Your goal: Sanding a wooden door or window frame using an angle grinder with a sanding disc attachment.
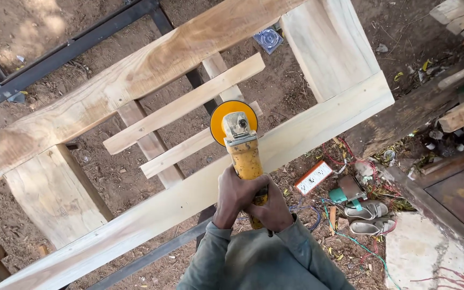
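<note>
Grinder: yellow angle grinder (244, 153), gripped by me in both hands, its body pointing straight away from my chest.
Long axis: runs from my hands up to the yellow disc guard (233, 120) at the far end; the head sits above the gap between the front rail and a slat.
Left hand: my left hand (234, 196) is clenched round the rear of the body, slightly further forward, so it is the nearer to the disc.
Right hand: my right hand (275, 208) is wrapped round the tail of the body, touching the left.
Front rail: long pale plank (318, 129) crossing under the grinder on a diagonal, low left to high right, at a steep angle to the tool.
Slats: two thin pale slats (185, 104) just beyond the rail, parallel to it.
Far beam: heavier brownish beam (135, 75), well beyond the disc.
Ground: bare earth (108, 166) showing through the frame.
Right of me: white extension socket box (313, 178), sandals (369, 217), loose cables, stacked timber.
</note>
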